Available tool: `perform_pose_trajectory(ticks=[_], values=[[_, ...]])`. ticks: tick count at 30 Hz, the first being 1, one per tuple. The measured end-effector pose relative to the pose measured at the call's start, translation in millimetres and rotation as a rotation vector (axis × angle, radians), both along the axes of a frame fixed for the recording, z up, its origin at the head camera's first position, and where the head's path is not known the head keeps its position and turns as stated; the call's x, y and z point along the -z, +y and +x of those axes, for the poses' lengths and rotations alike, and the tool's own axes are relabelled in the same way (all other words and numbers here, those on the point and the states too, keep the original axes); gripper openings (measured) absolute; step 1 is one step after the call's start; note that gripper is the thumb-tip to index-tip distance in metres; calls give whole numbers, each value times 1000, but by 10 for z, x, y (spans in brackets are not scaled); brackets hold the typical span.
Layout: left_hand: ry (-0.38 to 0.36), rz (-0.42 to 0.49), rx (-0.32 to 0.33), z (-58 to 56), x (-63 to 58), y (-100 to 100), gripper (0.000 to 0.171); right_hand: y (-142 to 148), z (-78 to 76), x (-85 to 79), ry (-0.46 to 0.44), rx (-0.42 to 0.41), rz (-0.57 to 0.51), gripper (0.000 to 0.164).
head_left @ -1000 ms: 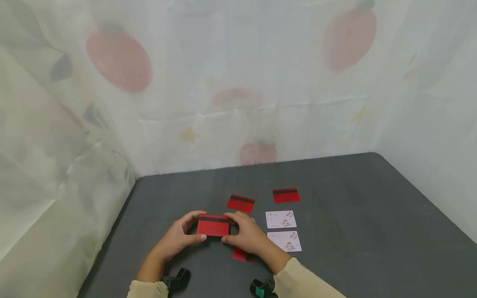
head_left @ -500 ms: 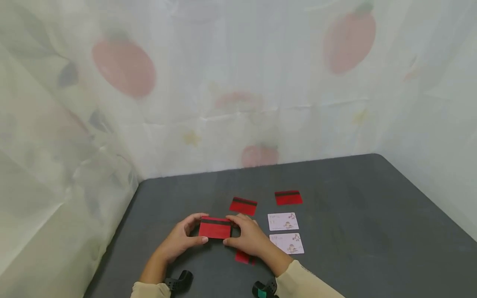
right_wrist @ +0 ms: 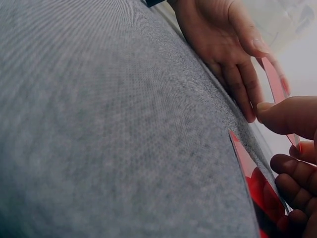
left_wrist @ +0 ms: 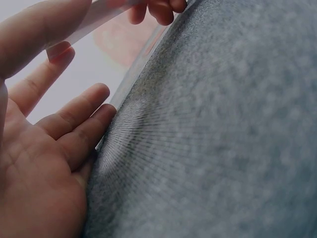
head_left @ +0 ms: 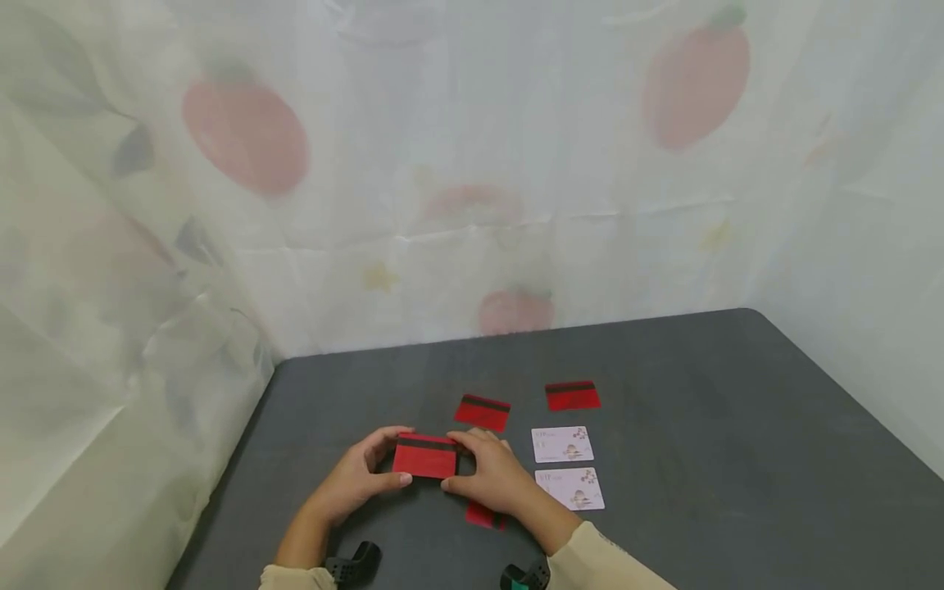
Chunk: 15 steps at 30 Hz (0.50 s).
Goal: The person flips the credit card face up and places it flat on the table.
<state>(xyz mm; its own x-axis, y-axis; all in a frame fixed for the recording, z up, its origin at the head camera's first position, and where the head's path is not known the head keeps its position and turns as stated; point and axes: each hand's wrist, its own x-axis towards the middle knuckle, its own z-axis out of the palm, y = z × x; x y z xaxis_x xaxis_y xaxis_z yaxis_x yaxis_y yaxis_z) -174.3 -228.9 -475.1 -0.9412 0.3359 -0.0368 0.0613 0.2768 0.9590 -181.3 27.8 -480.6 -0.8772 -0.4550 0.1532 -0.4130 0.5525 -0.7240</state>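
Between both hands a red card with a dark stripe along its upper part is held by its short ends. My left hand pinches its left end between thumb and index finger, and my right hand pinches the right end the same way. In the left wrist view the card shows edge-on, raised above the table, with the left hand's other fingers spread below it. The right wrist view shows the card thin and tilted between the two thumbs. Another red card lies partly hidden under the right forearm.
Two more red cards lie farther back, one behind the right hand and one to its right. Two white VIP cards lie one above the other beside the right hand. The dark grey table meets a printed white curtain behind.
The whole head view has shifted slightly, so the table and cards appear a little lower and farther right. Both hands keep the same hold on the red card.
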Motion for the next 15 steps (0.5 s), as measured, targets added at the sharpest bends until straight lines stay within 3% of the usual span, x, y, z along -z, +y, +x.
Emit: perform_pose_trajectory(ticks=[15], values=[[2,-6,14,17,-23,8,68,22,5,-2,45,-7,20,66]])
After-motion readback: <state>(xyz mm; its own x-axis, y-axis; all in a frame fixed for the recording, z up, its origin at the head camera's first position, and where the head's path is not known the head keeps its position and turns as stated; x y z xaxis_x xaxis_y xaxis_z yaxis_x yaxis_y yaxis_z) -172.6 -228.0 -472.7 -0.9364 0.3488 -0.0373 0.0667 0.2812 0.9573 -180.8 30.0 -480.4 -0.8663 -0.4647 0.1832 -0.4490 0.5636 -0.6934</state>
